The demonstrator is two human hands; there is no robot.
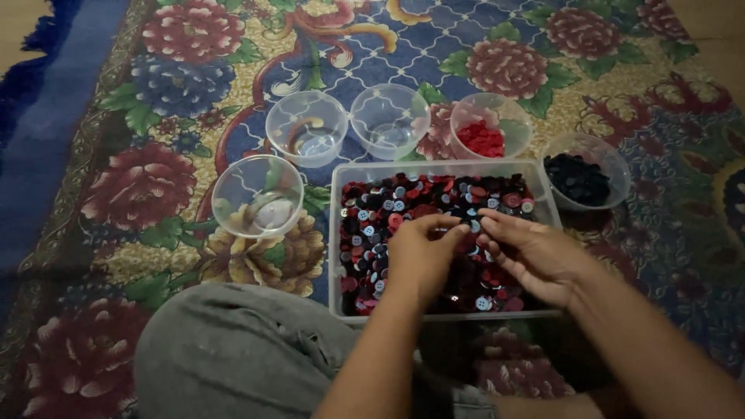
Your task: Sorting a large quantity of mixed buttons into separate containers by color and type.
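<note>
From my remote view, both hands are down in the clear rectangular tray [335, 233] of mixed buttons [372, 217], which sits on the flowered carpet [140, 186] just ahead of a grey-clad knee [233, 349]. My left hand [423, 256] is curled, fingertips pinched narrow over the pile; whether a button sits between them I cannot tell. My right hand [531, 252] has its fingers drawn close together, touching the buttons, and its hold is equally unclear.

5 round clear bowls ring the tray: 3 look empty [306, 128], 1 holds red buttons [481, 140], and 1 holds dark buttons [578, 180].

The risks I judge: the light is dim, so dark red and black buttons could be confused. A small button could slip from a pinch and vanish into the busy carpet pattern. A forearm could also nudge the light tray or the nearby dark-button bowl.
</note>
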